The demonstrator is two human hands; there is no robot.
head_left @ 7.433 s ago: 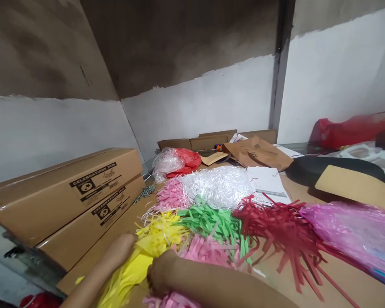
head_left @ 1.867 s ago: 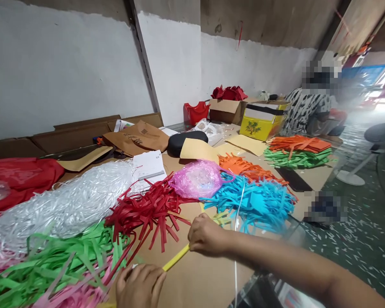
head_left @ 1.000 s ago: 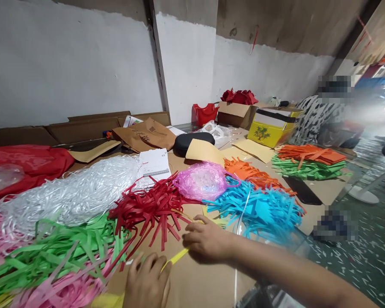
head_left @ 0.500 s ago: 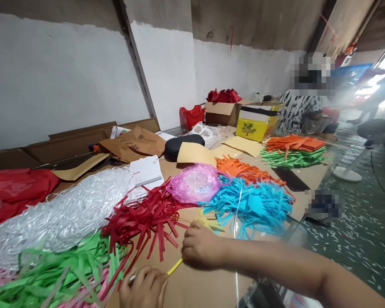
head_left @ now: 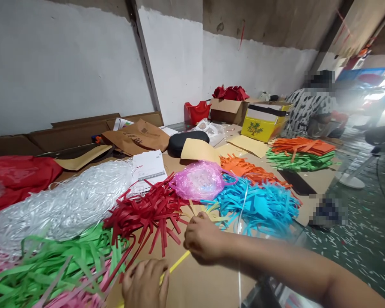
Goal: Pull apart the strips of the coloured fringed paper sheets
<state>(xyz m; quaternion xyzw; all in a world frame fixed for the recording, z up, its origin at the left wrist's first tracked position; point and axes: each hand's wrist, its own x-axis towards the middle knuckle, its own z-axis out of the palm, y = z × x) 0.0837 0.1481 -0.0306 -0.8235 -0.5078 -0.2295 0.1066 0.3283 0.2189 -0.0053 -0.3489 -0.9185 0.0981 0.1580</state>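
A narrow yellow strip (head_left: 180,261) stretches slantwise between my two hands over the brown cardboard (head_left: 192,286). My left hand (head_left: 146,280), at the bottom of the view, is closed over its near end, and a bit of yellow shows beside the thumb. Farther up, my right hand (head_left: 204,237) grips the other end with bent fingers. Beyond that hand, pale yellow strips (head_left: 211,210) fan out on the cardboard. A heap of dark red strips (head_left: 147,214) lies left of my right hand, and blue strips (head_left: 256,203) tied with a white band lie to its right.
Green strips (head_left: 67,265) and a bundle of white cord (head_left: 73,203) cover the left side. Behind my hands sits a pink plastic bag (head_left: 199,179). A black case (head_left: 189,140), a yellow box (head_left: 263,124) and orange strips (head_left: 301,145) stand farther back. Another person sits at right rear.
The view has shifted slightly, so the scene sits farther right. Both hands stay on the yellow strip, which looks flatter now. A small white tip at my left hand no longer shows.
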